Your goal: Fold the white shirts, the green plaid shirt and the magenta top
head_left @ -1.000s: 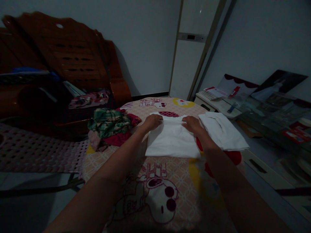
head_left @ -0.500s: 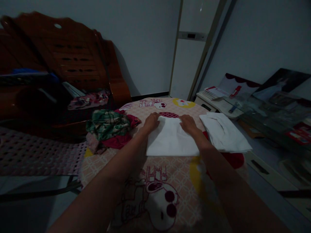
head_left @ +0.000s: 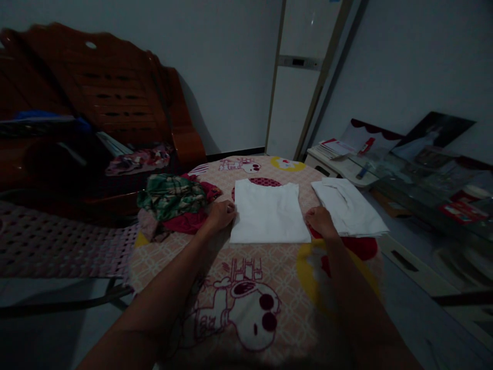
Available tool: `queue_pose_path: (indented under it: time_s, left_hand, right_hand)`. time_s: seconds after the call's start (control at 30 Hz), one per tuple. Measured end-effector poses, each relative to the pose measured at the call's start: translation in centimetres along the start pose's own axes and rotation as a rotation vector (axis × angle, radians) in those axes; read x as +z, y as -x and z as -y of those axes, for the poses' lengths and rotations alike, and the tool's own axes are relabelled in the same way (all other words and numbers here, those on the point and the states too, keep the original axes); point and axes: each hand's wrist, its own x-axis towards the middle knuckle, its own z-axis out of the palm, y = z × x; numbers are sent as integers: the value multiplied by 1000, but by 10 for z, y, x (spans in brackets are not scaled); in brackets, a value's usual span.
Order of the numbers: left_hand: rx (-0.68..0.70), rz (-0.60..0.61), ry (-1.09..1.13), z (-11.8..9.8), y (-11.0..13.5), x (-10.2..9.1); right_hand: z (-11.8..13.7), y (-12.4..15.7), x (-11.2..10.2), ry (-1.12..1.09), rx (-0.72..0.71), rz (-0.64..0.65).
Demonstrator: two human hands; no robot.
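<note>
A folded white shirt (head_left: 267, 216) lies flat on the round table, its neckline at the far side. At its left edge, my left hand (head_left: 222, 214) is closed with the fingers curled inward, very close to or touching the cloth. My right hand (head_left: 320, 221) is closed too, just off the shirt's right edge, with a narrow gap to it. No cloth shows in either hand. To the right of the shirt sits a stack of folded white cloth (head_left: 352, 208).
A pile of crumpled green and red clothes (head_left: 173, 198) lies at the table's left. A patterned tablecloth (head_left: 285, 267) covers the table. A wooden bench (head_left: 115, 97) stands behind at left, a woven seat (head_left: 69, 241) nearer. A glass shelf (head_left: 408, 182) with papers is at right.
Both hands have left the shirt's far edge, moving nearer and outward to its two sides. The shirt's neckline and upper corners now lie flat and uncovered. The view has shifted slightly.
</note>
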Motion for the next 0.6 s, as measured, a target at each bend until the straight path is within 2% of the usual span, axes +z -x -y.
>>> queue_pose_path:
  time_s: [0.1,0.17,0.37,0.5,0.6]
  left_hand:
    - [-25,26,88,4,7,2]
    - [-33,44,174,7,13,2]
    - [-32,68,221,11,26,0]
    - [-8,137,328,10,28,-2]
    - [-73,224,447,8,31,-4]
  right_hand:
    - [-4,13,-2,-167,51,235]
    - [-7,20,-5,-255,48,338]
    - [-20,30,-11,-351,80,481]
    - [-28,31,-12,-477,54,465]
    - [-31,33,-13,-550,27,479]
